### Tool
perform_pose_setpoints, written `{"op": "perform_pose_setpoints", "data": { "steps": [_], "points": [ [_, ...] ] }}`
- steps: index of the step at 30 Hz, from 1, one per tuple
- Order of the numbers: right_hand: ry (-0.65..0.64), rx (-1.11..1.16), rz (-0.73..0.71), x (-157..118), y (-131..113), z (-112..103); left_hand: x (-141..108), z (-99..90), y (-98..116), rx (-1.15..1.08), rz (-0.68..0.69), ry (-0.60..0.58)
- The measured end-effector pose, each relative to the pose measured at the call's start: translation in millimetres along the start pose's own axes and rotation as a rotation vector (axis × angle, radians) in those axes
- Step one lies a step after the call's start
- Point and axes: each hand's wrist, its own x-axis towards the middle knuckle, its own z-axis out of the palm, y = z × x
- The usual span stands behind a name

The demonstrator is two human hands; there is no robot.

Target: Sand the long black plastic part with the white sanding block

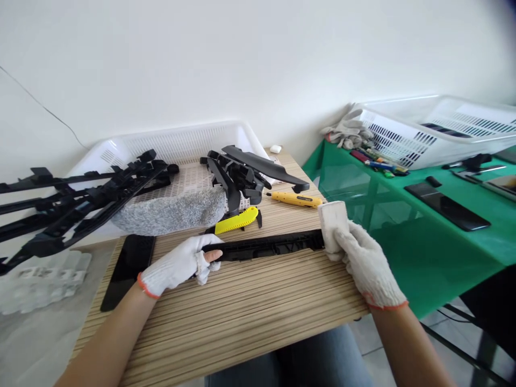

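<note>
A long black plastic trim strip [270, 246] spans the space between my hands, just over the wooden table. My left hand [189, 263], in a white knit glove with the thumb tip bare, grips the strip's left end. In my right hand [363, 255], also gloved, is a whitish folded cloth or pad [334, 226]; it covers the strip's right end. Whether the right fingers also grip the strip itself is hidden. Beyond the strip lie a yellow utility knife [237, 220] and a yellow-orange tool [296, 200] with a thin tip.
A white basket [181, 129] holds several black plastic parts [245, 172], long strips [80, 204] jutting left, and a grey fluffy cloth [173, 210] over its edge. A dark phone-like slab [129, 271] lies left on the table [242, 317]. Rightward, a green-covered table [387, 226] bears another basket [403, 137].
</note>
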Motion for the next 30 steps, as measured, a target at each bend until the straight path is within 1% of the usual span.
{"op": "perform_pose_setpoints", "data": {
  "steps": [1,2,3,5,6,7,8,9,10,12,13,14,15,16,18,19,20,22,24,26,30],
  "points": [
    [0.021,0.046,0.077,1,-1,-1,0,0.1,-1,0.014,0.012,-0.002],
    [0.071,0.08,0.149,3,0,-2,0,0.0,-2,0.032,0.025,0.001],
    [0.157,0.096,0.208,5,1,-3,0,-0.1,-3,0.051,0.034,0.007],
    [0.361,0.104,0.276,9,6,-7,0,-0.6,-4,0.086,0.034,0.019],
    [0.441,0.123,0.293,10,8,-9,0,-0.7,-4,0.098,0.03,0.024],
    [0.482,0.154,0.294,10,10,-10,-1,-0.9,-4,0.105,0.025,0.027],
    [0.474,0.182,0.276,10,11,-11,-1,-1.0,-4,0.109,0.021,0.03],
    [0.415,0.185,0.239,8,11,-10,-1,-1.0,-3,0.11,0.017,0.031],
    [0.325,0.147,0.19,6,10,-10,-1,-1.0,-3,0.11,0.013,0.031],
    [0.126,-0.041,0.108,2,8,-9,-2,-1.2,-3,0.112,0.007,0.029],
    [0.07,-0.15,0.087,0,7,-9,-2,-1.2,-3,0.115,0.006,0.028],
    [0.061,-0.243,0.084,0,7,-10,-2,-1.2,-3,0.119,0.005,0.028],
    [0.102,-0.311,0.092,0,7,-12,-3,-1.2,-2,0.124,0.005,0.03],
    [0.171,-0.352,0.105,1,8,-14,-3,-1.1,-2,0.126,0.006,0.035],
    [0.291,-0.356,0.123,3,10,-20,-4,-0.6,-1,0.118,-0.003,0.037],
    [0.317,-0.33,0.12,4,10,-22,-4,-0.3,0,0.106,-0.008,0.036],
    [0.31,-0.295,0.102,3,10,-23,-5,0.1,1,0.09,-0.014,0.037],
    [0.229,-0.243,0.022,1,6,-21,-5,1.1,1,0.06,-0.021,0.048],
    [0.142,-0.246,-0.069,-3,2,-18,-5,1.9,2,0.049,-0.033,0.064],
    [0.099,-0.257,-0.128,-7,0,-15,-5,2.5,2,0.05,-0.059,0.074],
    [0.078,-0.196,-0.139,-9,8,-19,-5,3.4,3,0.035,-0.071,0.07]
  ]
}}
